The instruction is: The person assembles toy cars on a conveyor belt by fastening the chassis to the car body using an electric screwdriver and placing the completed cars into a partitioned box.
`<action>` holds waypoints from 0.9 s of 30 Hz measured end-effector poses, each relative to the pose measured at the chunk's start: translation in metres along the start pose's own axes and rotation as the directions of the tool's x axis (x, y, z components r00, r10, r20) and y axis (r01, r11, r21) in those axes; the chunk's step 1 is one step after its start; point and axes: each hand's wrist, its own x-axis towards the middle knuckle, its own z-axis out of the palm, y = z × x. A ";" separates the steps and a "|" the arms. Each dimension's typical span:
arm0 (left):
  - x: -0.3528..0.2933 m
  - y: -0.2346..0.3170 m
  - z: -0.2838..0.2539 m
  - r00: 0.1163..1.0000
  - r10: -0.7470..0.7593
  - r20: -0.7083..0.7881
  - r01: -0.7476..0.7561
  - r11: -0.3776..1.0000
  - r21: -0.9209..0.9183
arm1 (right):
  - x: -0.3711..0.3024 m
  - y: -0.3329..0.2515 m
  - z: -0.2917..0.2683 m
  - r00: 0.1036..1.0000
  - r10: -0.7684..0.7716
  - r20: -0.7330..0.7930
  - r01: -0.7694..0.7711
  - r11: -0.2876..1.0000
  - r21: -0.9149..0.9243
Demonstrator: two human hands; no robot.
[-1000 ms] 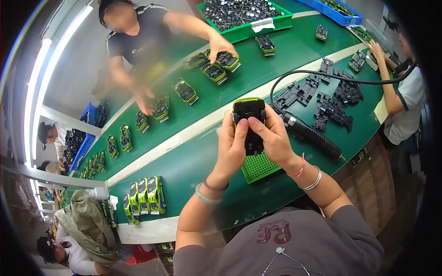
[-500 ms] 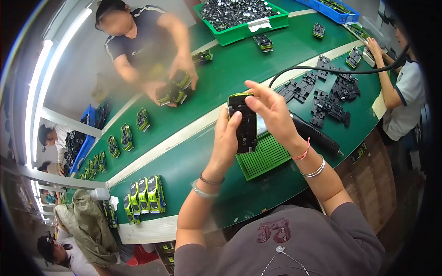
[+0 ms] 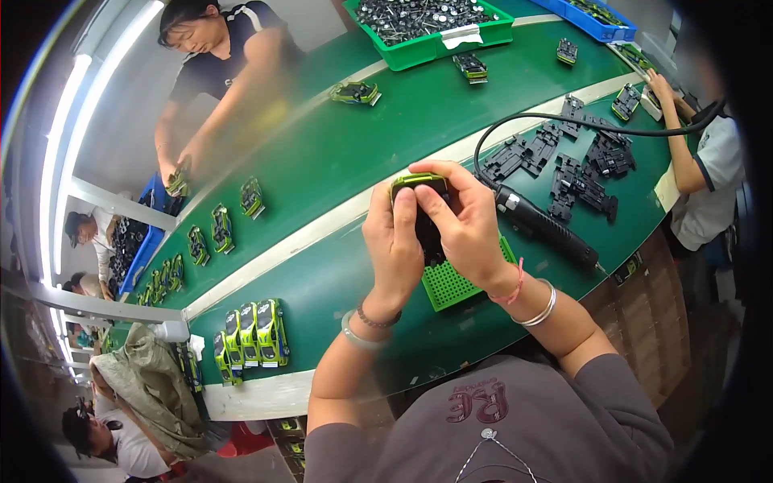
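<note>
Near the middle of the head view I hold a toy car (image 3: pixel 428 237) with its black underside up and its lime-green edge showing at the far end. My left hand (image 3: pixel 389 241) is wrapped round its left side, thumb lying on the black base. On the other side my right hand (image 3: pixel 469 233) grips it, with its thumb also pressing near the far end. Beneath my hands sits a green perforated tray (image 3: pixel 452 290), partly hidden. To the right of my right hand lies a black electric screwdriver (image 3: pixel 551 229).
Several black car chassis (image 3: pixel 576 187) lie beyond the screwdriver, whose cable (image 3: pixel 588 121) arches over them. Several green toy cars (image 3: pixel 259 332) stand at left. Along the green conveyor belt (image 3: pixel 318 173) are more cars and a green bin (image 3: pixel 439 53) of wheels. Co-workers sit opposite and at right.
My right hand has come down and closed on the car, its thumb now beside my left thumb. The co-worker opposite has moved cars left, towards the blue bin.
</note>
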 end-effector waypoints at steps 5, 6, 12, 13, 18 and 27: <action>0.015 -0.028 -0.011 0.935 -0.332 0.122 0.352 0.908 -0.226 | 0.027 0.026 -0.011 0.986 0.166 0.021 -0.166 0.986 -0.002; 0.018 -0.027 -0.011 0.935 -0.331 0.126 0.352 0.907 -0.229 | 0.033 0.026 -0.013 0.986 0.164 0.017 -0.164 0.986 -0.006; 0.020 -0.025 -0.017 0.786 -0.239 0.570 0.584 0.590 -0.558 | 0.052 0.017 -0.022 0.968 -0.223 -0.111 0.222 0.975 -0.023; 0.018 -0.024 -0.016 0.805 -0.232 0.546 0.564 0.584 -0.584 | 0.050 0.010 -0.030 0.943 -0.332 -0.011 0.324 0.926 -0.192; 0.024 -0.035 -0.024 0.856 -0.218 0.469 0.512 0.478 -0.713 | 0.030 0.006 -0.049 0.805 -0.474 0.356 0.583 0.519 -0.625; 0.026 -0.024 -0.021 0.867 -0.267 0.420 0.496 0.545 -0.676 | 0.030 -0.007 -0.052 0.790 -0.527 0.312 0.600 0.561 -0.570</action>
